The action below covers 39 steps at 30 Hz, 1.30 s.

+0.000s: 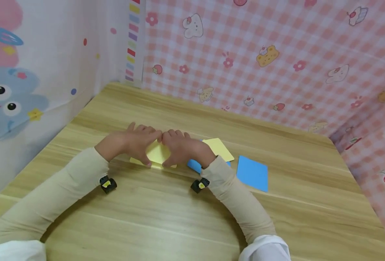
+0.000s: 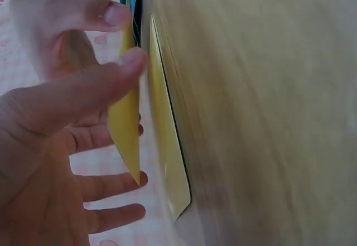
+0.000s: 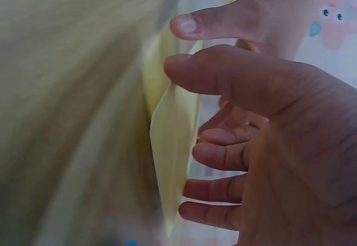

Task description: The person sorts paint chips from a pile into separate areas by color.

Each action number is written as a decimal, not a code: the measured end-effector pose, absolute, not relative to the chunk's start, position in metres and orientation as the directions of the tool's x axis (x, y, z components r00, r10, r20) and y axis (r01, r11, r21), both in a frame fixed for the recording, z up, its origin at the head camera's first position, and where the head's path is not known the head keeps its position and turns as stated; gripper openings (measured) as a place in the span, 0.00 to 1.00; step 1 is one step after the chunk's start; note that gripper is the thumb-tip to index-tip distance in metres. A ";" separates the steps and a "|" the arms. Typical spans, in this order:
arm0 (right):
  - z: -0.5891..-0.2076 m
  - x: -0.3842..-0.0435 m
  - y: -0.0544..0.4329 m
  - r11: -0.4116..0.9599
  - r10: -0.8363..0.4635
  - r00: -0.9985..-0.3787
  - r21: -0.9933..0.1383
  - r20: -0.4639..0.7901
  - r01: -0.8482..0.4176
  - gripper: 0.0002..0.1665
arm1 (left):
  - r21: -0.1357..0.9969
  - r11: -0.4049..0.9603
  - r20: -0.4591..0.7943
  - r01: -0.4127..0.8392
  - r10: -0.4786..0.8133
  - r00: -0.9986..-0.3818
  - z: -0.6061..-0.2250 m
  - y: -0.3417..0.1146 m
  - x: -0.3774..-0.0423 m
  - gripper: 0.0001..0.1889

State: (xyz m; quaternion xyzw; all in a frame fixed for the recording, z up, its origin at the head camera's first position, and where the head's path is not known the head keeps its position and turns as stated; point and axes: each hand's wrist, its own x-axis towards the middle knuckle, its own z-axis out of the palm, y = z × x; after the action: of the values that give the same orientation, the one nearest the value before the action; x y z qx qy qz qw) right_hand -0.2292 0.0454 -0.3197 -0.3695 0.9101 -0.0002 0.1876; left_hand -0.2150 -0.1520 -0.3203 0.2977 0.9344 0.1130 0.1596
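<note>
Both hands meet over the left part of the table, holding a yellow card (image 1: 158, 151) between thumbs and fingers. My left hand (image 1: 130, 142) grips its left side; in the left wrist view the thumb lies on the near edge of the card (image 2: 126, 126). My right hand (image 1: 187, 148) grips the other side, its thumb on the card (image 3: 174, 140) in the right wrist view. The held card is raised and apart from a second yellow card (image 2: 167, 145), which lies on the tabletop below. The hands hide part of both cards in the head view.
Right of the hands, a yellow card (image 1: 219, 148) overlaps a blue card (image 1: 195, 166), partly hidden by the right wrist. Farther right another blue card (image 1: 252, 174) lies flat on the wooden table (image 1: 153, 224). Patterned cloth walls (image 1: 238, 47) stand around the table.
</note>
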 end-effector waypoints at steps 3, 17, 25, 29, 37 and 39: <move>-0.327 -0.230 0.044 0.723 -0.679 -0.653 -0.148 -0.336 -0.675 0.44 | 0.293 0.808 -0.266 0.511 0.582 -0.768 -0.321 -0.151 -0.214 0.39; -0.328 -0.233 0.049 0.718 -0.684 -0.641 -0.168 -0.347 -0.676 0.54 | 0.335 0.790 -0.272 0.514 0.603 -0.750 -0.323 -0.136 -0.211 0.43; -0.290 -0.235 0.084 0.714 -0.700 -0.683 -0.179 -0.206 -0.677 0.44 | 0.302 0.778 -0.101 0.551 0.601 -0.793 -0.297 -0.117 -0.218 0.39; -0.274 -0.229 0.115 0.698 -0.714 -0.693 -0.191 -0.104 -0.690 0.41 | 0.296 0.744 -0.030 0.599 0.635 -0.772 -0.279 -0.090 -0.219 0.41; -0.270 -0.215 0.176 0.710 -0.694 -0.719 -0.201 -0.036 -0.675 0.39 | 0.320 0.686 -0.018 0.653 0.694 -0.720 -0.275 -0.035 -0.221 0.39; -0.267 -0.211 0.187 0.728 -0.672 -0.740 -0.211 -0.032 -0.653 0.39 | 0.336 0.677 -0.018 0.655 0.700 -0.714 -0.273 -0.026 -0.221 0.39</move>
State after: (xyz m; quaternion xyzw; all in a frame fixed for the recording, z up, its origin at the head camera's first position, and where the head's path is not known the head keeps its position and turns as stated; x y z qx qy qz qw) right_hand -0.2112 0.1866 -0.2671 -0.3569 0.9280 -0.0931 0.0533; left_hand -0.2209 -0.0256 -0.2730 0.3712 0.9127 0.1544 0.0726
